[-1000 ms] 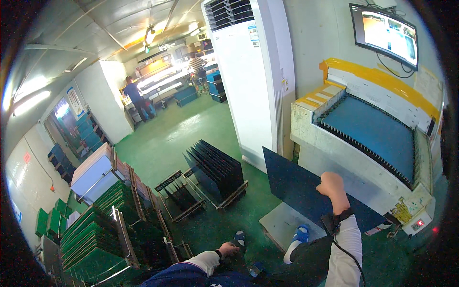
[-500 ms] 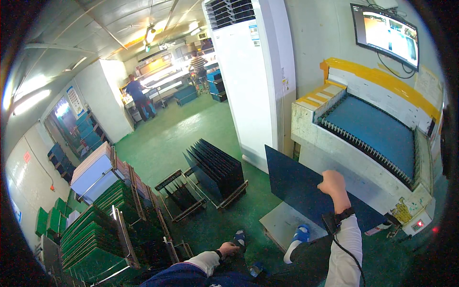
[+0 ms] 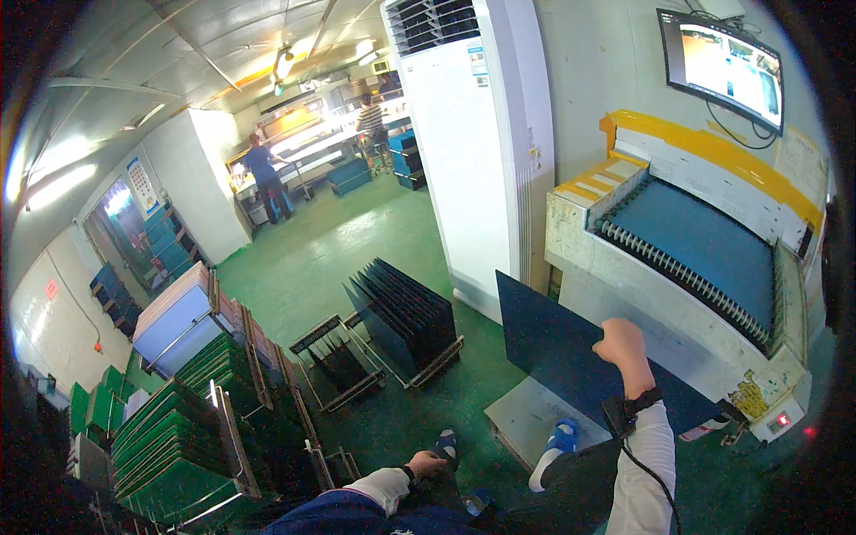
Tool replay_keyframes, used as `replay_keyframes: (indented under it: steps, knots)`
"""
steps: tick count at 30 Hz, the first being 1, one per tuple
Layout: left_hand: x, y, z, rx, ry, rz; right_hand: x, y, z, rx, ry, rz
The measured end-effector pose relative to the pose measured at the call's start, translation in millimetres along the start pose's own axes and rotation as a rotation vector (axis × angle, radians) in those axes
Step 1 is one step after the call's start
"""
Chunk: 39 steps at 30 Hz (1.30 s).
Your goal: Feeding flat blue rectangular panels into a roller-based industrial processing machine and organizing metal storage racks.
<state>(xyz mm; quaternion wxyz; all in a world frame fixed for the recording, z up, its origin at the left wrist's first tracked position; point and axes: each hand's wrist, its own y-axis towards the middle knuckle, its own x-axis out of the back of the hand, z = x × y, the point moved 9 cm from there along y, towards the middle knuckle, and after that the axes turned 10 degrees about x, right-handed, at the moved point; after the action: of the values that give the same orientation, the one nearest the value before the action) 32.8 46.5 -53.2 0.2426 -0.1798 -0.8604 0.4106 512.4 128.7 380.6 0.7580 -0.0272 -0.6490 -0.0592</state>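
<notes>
My right hand (image 3: 621,346) is closed on the top edge of a dark blue rectangular board (image 3: 557,330). The board stands tilted in front of the white machine, with its lower part behind my right forearm. Beneath it, a pale flat platform (image 3: 526,412) sits on the floor by my blue sandal (image 3: 563,436). My left hand (image 3: 426,465) rests low by my leg, fingers curled, and nothing shows in it. Ahead of it stands a metal rack (image 3: 432,364) filled with upright dark boards (image 3: 406,312).
The machine (image 3: 584,241) has a blue bed (image 3: 691,241) edged with rollers. A tall white air conditioner (image 3: 468,160) stands beside it. Racks of green boards (image 3: 169,437) crowd the left, near a smaller rack (image 3: 334,366). Two people (image 3: 267,176) work at the far counter.
My hands and the board hold nearly the same place. The view has shifted slightly. Far off, the person in dark clothes stands more upright.
</notes>
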Motion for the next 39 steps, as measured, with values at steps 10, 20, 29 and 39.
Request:
replay_keyframes:
  steps: [10,20,29,39]
  knots:
    - [-4,8,2,0.023,-0.003,0.004,1,-1,-3,0.022,0.007,-0.038]
    - [-3,15,5,-0.007,0.031,-0.01,1,-1,-3,0.022,0.016,-0.043]
    - [-3,4,-3,0.027,0.044,-0.01,4,-2,-3,0.021,-0.01,-0.044]
    - [-10,13,3,0.023,-0.101,0.042,2,-3,-3,0.022,0.013,-0.05]
